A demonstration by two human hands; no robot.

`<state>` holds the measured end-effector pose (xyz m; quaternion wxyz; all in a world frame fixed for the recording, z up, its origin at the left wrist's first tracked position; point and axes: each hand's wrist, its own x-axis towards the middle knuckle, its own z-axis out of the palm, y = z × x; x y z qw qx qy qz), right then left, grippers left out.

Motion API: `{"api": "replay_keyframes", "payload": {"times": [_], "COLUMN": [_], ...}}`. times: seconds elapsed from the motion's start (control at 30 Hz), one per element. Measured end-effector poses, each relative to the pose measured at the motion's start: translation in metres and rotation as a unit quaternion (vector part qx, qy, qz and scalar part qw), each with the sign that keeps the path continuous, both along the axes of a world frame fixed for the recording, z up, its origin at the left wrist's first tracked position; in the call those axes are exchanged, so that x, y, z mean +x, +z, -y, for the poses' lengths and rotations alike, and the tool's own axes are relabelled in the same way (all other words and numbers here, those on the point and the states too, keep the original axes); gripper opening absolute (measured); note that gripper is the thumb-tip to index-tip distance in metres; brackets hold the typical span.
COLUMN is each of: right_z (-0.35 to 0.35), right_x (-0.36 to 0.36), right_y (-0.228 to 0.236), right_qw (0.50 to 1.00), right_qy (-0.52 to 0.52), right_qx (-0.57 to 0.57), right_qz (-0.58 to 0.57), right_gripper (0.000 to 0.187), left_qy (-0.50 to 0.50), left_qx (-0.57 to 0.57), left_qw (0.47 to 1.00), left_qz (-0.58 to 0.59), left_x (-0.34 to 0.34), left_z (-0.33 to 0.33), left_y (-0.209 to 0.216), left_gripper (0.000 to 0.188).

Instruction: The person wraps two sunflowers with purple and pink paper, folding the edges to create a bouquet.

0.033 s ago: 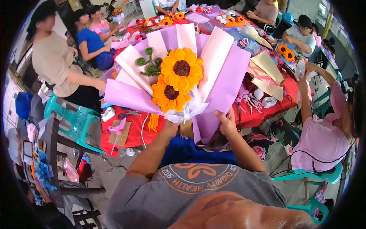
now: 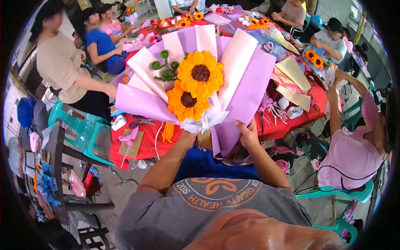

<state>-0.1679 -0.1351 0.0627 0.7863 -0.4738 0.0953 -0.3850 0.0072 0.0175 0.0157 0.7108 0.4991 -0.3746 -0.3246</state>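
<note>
The right hand (image 2: 249, 135) clamps its fingers on the lilac-and-pink paper bouquet (image 2: 240, 68) of orange sunflowers (image 2: 200, 73); the left hand's (image 2: 188, 138) finger state is hidden.

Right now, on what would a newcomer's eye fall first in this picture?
Probably on the two orange flowers, upper middle, in a bouquet wrapped in lilac and pale pink, held by the left hand and right hand. Next might come the red tablecloth beyond it and the green chair at left.
</note>
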Motion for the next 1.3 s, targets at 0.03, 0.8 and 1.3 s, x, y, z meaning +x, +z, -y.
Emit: {"api": "replay_keyframes", "payload": {"times": [0.03,0.8,1.3], "right_z": [-0.001,-0.006,0.014], "right_x": [0.0,0.002,0.003], "right_y": [-0.003,-0.012,0.027], "right_qw": [1.0,0.995,0.999], "right_qy": [0.008,0.036,-0.031], "right_qx": [-0.001,0.094,0.019], "right_qz": [-0.002,0.008,-0.008], "right_gripper": [0.043,0.032,0.033], "left_qy": [0.012,0.035,-0.006], "left_qx": [0.013,-0.04,-0.033], "left_qw": [0.999,0.992,0.984], "left_qz": [0.043,-0.118,-0.173], "left_x": [0.003,-0.006,-0.014], "left_z": [-0.001,0.001,0.001], "left_y": [-0.004,-0.005,0.009], "left_gripper": [0.054,0.059,0.058]}}
